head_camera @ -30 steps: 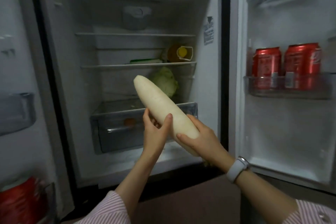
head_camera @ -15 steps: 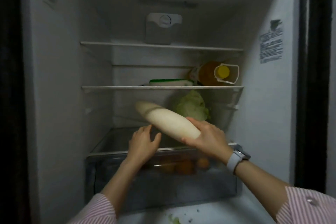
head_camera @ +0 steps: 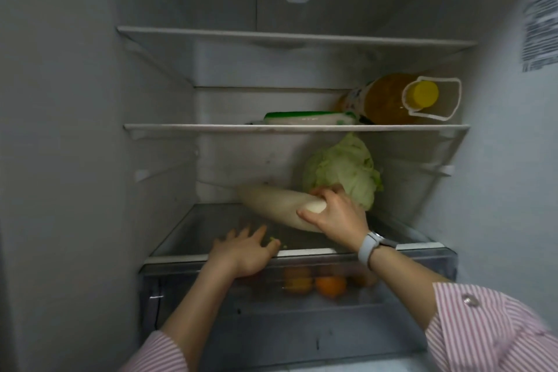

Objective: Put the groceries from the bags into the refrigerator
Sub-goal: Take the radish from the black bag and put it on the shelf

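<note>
A long white radish (head_camera: 273,205) lies slantwise just over the glass shelf (head_camera: 193,229) above the drawer, inside the open refrigerator. My right hand (head_camera: 335,214) grips its near, thick end; its far tip points toward the back left. My left hand (head_camera: 244,254) rests open, palm down, on the shelf's front edge, apart from the radish. A green cabbage (head_camera: 344,172) sits directly behind my right hand on the same shelf.
The middle shelf (head_camera: 211,127) carries a flat green-and-white pack (head_camera: 308,118) and a lying bottle of yellow liquid (head_camera: 401,100). The top shelf (head_camera: 271,38) is bare. Oranges (head_camera: 330,285) show through the clear drawer (head_camera: 392,296) below. Refrigerator walls close in left and right.
My right hand has pushed the radish deeper and lower onto the bottom shelf beside the cabbage. My left hand has dropped from near the radish to the shelf's front edge. The camera moved closer.
</note>
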Demonstrator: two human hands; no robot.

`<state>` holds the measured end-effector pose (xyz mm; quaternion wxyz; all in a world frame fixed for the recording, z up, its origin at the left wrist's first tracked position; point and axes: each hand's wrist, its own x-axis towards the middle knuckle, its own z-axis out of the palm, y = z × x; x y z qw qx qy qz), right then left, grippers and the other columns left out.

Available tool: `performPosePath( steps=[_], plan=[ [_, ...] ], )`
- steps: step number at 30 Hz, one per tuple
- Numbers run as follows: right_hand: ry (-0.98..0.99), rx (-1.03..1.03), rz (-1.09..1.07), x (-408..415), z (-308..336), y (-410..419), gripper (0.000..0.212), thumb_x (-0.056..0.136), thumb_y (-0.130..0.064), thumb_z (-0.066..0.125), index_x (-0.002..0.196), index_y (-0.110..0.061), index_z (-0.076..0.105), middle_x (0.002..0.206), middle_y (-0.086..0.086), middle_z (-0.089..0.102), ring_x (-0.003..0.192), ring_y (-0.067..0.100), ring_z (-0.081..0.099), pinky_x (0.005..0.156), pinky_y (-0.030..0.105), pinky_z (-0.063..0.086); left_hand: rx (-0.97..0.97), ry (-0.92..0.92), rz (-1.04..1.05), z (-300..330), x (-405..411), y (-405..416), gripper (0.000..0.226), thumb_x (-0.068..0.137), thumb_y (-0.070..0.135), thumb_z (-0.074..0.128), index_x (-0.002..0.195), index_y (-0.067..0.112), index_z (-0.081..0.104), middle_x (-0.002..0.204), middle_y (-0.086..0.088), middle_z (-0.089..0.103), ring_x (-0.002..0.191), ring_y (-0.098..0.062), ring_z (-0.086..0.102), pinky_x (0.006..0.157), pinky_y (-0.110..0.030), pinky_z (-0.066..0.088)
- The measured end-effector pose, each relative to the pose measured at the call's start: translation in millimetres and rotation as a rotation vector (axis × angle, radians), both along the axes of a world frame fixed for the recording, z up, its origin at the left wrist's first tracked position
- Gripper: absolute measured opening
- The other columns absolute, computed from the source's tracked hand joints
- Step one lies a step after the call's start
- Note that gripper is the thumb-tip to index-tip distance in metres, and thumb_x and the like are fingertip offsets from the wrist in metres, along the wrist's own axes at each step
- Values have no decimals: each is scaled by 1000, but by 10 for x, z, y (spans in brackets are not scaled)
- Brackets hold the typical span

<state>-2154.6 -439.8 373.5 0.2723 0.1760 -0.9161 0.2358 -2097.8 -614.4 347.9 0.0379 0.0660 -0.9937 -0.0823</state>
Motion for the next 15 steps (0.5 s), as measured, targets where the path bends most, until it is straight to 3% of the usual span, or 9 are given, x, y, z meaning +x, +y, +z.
performPosePath(
  steps=[8,11,15],
  plan=[
    [187,317,-71,-15,-119,116,49,93,-51,32,133,-25,42,130,9,41,120,27,35,91,42,32,-23,-1,10,-27,-33,1,60,92,59,19,146,35,12,157,2,9,143,-27,8,112,-47,10],
    [146,324,-83,17,-106,138,47,97,-42,26,137,-19,35,134,12,37,122,29,35,93,43,32,-6,76,17,-24,-1,17,61,91,58,27,145,31,20,155,-2,20,140,-27,21,109,-45,19],
    [108,213,-30,147,-84,191,49,98,-38,28,143,-21,22,146,12,27,132,28,29,98,44,31,42,312,68,-12,93,23,57,88,49,44,137,22,35,142,-9,38,128,-31,38,102,-45,33]
  ],
)
